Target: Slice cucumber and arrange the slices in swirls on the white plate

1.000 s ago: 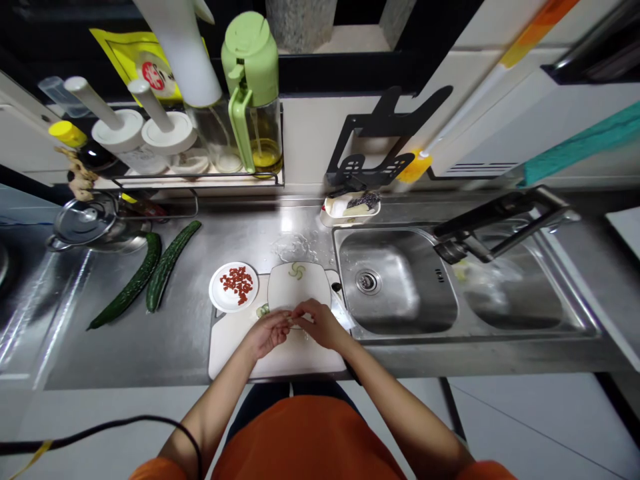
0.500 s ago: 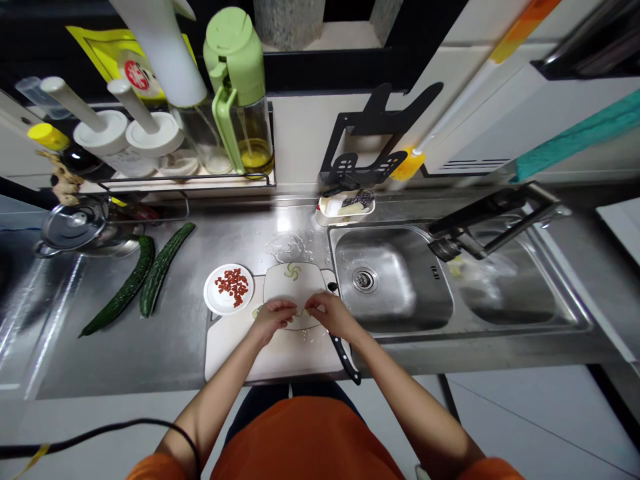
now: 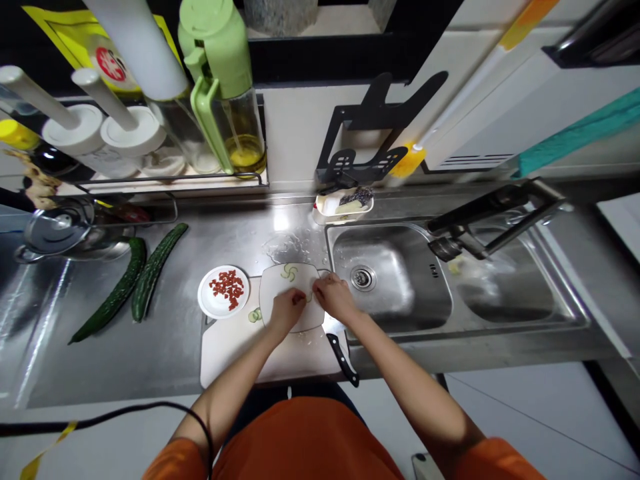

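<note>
Over a white square plate [image 3: 270, 283], both my hands work close together with pinched fingers. A thin, pale green cucumber slice [image 3: 309, 297] shows between the fingertips of my left hand [image 3: 288, 309] and my right hand [image 3: 334, 296]. Near the far edge of the plate, several curved cucumber slices [image 3: 289, 271] form a small fan. The plate rests on a light cutting board [image 3: 227, 353]. More cucumber slices [image 3: 255, 315] lie on the board, left of the plate. A knife [image 3: 342, 359] with a black handle lies at the board's right side, its blade partly under my right forearm.
A round white dish [image 3: 205, 300] of small red-brown pieces stands left of the plate. Two whole cucumbers [image 3: 155, 273] lie farther left near a lidded pot [image 3: 59, 230]. To the right are a double sink [image 3: 390, 280] and a faucet [image 3: 480, 217]. Seasoning jars and an oil bottle [image 3: 227, 100] fill a rack behind.
My hands have shifted slightly; the left has turned inward over the plate and the right has moved a little farther away. The cucumber slices left of the plate show more fully. The camera view has shifted slightly.
</note>
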The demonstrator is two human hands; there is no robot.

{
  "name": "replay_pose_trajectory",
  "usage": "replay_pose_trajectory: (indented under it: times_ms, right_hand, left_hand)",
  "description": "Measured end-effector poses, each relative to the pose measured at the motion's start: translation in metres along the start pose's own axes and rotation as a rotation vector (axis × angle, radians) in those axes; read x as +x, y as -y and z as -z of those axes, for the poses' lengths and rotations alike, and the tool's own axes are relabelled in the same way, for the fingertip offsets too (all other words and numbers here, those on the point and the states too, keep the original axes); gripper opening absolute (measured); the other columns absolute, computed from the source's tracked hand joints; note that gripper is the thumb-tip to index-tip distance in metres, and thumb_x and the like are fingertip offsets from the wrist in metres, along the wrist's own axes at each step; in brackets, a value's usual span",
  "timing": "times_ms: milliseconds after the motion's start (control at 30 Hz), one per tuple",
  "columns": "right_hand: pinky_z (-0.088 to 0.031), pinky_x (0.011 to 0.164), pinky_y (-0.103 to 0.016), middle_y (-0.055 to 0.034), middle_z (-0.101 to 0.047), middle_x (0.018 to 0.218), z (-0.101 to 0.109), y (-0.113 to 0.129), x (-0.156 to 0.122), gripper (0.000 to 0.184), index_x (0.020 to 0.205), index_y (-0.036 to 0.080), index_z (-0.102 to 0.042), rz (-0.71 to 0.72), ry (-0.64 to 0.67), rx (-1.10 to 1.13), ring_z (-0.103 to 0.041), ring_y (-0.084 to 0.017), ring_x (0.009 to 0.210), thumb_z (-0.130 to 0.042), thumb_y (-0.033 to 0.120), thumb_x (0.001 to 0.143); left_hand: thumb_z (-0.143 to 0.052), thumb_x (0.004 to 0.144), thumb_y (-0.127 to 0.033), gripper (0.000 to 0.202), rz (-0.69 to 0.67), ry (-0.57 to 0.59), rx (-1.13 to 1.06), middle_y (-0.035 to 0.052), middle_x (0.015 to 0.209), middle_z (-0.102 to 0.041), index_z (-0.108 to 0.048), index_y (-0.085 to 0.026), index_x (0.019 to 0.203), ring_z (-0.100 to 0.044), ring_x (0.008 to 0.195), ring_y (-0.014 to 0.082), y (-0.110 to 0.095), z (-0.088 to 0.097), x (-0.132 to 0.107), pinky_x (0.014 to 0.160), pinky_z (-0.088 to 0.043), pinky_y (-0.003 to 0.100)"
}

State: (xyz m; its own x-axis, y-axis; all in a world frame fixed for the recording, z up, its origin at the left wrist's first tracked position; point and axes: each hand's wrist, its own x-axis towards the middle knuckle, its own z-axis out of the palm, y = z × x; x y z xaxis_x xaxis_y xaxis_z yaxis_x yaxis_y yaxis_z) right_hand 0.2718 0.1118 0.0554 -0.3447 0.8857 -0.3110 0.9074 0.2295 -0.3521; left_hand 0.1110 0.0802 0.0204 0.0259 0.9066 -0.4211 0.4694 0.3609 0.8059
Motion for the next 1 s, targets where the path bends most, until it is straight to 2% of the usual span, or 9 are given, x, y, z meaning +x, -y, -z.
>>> replay_pose_trajectory:
  times_ms: [267,533,667,867,1000]
  right_hand:
    - [-0.028,0.075,-0.034,-0.0111,-0.065,0.094,0.000,-0.001,0.008,0.020,0.092,0.018,-0.065,0.071,0.028,-0.188,-0.041,-0.026,0.105,-0.046,0.014,0.089]
    - [-0.028,0.076,-0.036,-0.0116,-0.061,0.100,-0.001,-0.002,0.007,0.019,0.091,0.018,-0.064,0.162,-0.003,-0.259,-0.039,-0.026,0.106,-0.045,0.017,0.091]
    - [-0.028,0.075,-0.035,-0.0107,-0.060,0.100,-0.004,-0.004,0.005,0.018,0.092,0.019,-0.063,0.134,-0.025,-0.255,-0.039,-0.026,0.105,-0.045,0.021,0.092]
    - [-0.028,0.078,-0.035,-0.0105,-0.060,0.101,-0.009,-0.007,-0.009,0.020,0.097,0.020,-0.063,0.054,-0.072,-0.208,-0.039,-0.026,0.106,-0.043,0.024,0.094]
    - [-0.028,0.077,-0.035,-0.0101,-0.063,0.098,-0.020,-0.005,-0.025,0.027,0.113,0.022,-0.060,0.003,-0.099,-0.196,-0.044,-0.025,0.101,-0.041,0.026,0.094]
  left_hand:
    - [-0.051,0.082,-0.017,0.018,-0.100,-0.024,0.290,0.0063,0.087,-0.069,-0.065,-0.020,0.093,-0.060,0.078,0.0187,-0.011,-0.013,0.004,0.070,-0.040,0.029]
    - [-0.047,0.084,-0.015,0.021,-0.183,-0.033,0.420,0.0104,0.090,-0.064,-0.065,-0.016,0.096,-0.056,0.090,0.0228,-0.005,-0.019,0.007,0.079,-0.041,0.034]
    - [-0.049,0.083,-0.014,0.023,-0.273,-0.080,0.452,0.0115,0.096,-0.061,-0.065,-0.016,0.100,-0.052,0.096,0.0237,0.002,-0.022,0.007,0.084,-0.041,0.035]
    - [-0.049,0.085,-0.016,0.021,-0.382,-0.092,0.476,0.0095,0.092,-0.060,-0.067,-0.017,0.095,-0.050,0.092,0.0213,0.010,-0.026,0.008,0.083,-0.042,0.035]
    - [-0.048,0.086,-0.016,0.020,-0.415,-0.097,0.464,0.0096,0.091,-0.060,-0.067,-0.017,0.094,-0.051,0.091,0.0209,0.013,-0.026,0.007,0.083,-0.042,0.035]
